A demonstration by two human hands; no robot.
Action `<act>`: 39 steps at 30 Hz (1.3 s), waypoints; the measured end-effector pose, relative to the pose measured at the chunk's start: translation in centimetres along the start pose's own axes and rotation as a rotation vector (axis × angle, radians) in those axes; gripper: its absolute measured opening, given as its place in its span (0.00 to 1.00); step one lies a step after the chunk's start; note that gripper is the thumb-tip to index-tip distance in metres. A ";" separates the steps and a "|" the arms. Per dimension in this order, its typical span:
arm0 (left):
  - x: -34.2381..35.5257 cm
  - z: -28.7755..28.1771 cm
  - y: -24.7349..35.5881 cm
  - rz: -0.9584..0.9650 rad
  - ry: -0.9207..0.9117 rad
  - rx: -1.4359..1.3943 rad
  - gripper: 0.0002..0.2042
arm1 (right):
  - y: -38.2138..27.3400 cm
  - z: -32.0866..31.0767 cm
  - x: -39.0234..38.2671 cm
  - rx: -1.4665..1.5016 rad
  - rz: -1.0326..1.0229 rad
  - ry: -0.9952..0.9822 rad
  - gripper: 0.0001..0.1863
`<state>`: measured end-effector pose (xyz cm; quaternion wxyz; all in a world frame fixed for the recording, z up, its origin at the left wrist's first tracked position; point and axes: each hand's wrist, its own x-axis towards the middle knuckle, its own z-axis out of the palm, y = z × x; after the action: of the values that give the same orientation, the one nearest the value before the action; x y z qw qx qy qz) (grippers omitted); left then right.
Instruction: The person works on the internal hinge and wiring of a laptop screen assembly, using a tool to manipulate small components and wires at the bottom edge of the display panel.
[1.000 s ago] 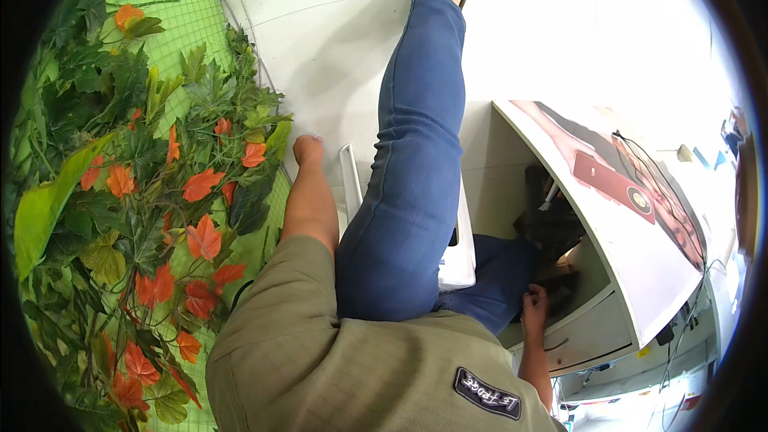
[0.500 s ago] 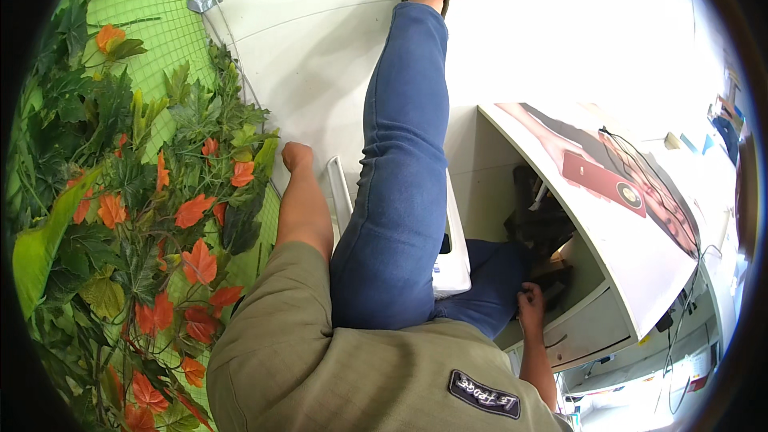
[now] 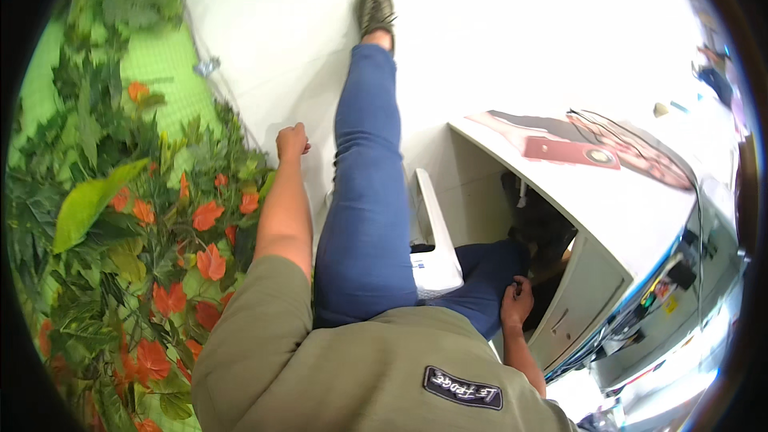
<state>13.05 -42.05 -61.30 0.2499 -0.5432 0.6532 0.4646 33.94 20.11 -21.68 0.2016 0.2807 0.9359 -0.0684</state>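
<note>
My left hand [image 3: 294, 142] hangs beyond my left knee at the end of a stretched arm, above the pale floor. Its fingers are curled in, and I see nothing in them. At the lower right, my right hand [image 3: 518, 302] rests beside my bent right leg [image 3: 484, 272], close to the desk's opening. Its fingers are closed around a small dark spot too small to name. Between my legs shows part of a white plastic chair [image 3: 438, 268]. My left leg [image 3: 364, 192] in blue jeans stretches forward to a dark laced shoe [image 3: 375, 8].
On the left stands a green mesh panel with artificial leaves [image 3: 208, 216], some orange-red. A white desk [image 3: 552, 192] with a printed top and a drawer [image 3: 572, 316] is on the right. Cables [image 3: 624, 140] lie on it, and dark items sit beneath.
My left arm has swung forward, away from my body, and the hand has turned. The view has shifted, so the desk and leg sit further left. My right hand stays by the leg.
</note>
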 end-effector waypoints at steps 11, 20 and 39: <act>-12.4 0.0 28.5 0.738 -0.089 -0.076 0.10 | 0.3 1.3 -2.6 0.365 -0.120 0.283 0.12; -54.3 15.6 45.2 1.737 -0.607 -0.047 0.10 | 0.3 3.6 -11.1 0.779 0.083 0.660 0.10; -85.3 40.3 35.6 2.389 -0.951 1.108 0.11 | 0.0 1.4 -15.5 1.075 0.293 0.498 0.11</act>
<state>-3.34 33.25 3.65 0.0825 0.7098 0.6653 0.2161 46.24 12.09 -16.45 -0.1858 0.4765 0.7410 -0.4350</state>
